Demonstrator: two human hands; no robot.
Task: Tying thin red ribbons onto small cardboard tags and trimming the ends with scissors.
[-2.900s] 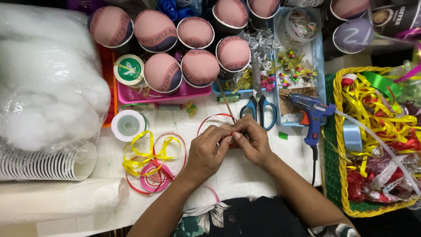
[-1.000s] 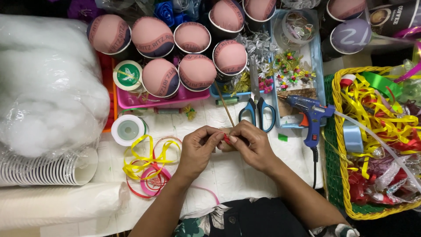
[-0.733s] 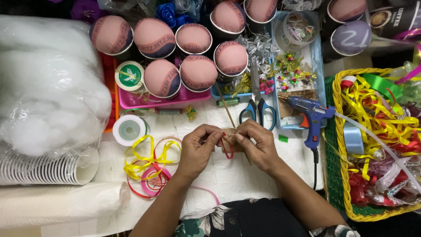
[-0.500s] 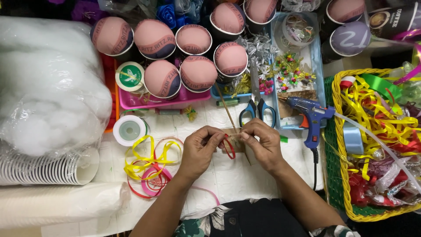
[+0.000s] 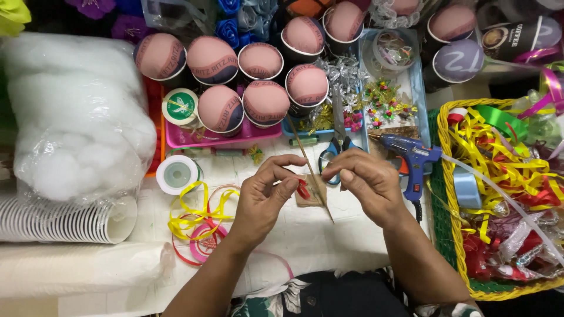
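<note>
White paper over the tabletop (image 5: 329,246) is crowded with craft supplies, and just past the fingers a thin wooden stick (image 5: 310,176) lies slanted. A short red ribbon piece (image 5: 303,189) is pinched by the left hand (image 5: 265,202), fingers together on it, while the right hand (image 5: 364,185), fingers curled together, pinches the stick's upper part. Compared with 2.9 seconds ago, when both hands met fingertip to fingertip, they are now apart; the ribbon is judged only partly formed, its fixing to the stick left.

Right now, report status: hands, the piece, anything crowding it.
Left hand and right hand both pinching a small red ribbon piece. Thin wooden stick slants between them. Scissors and blue glue gun lie just beyond.
</note>
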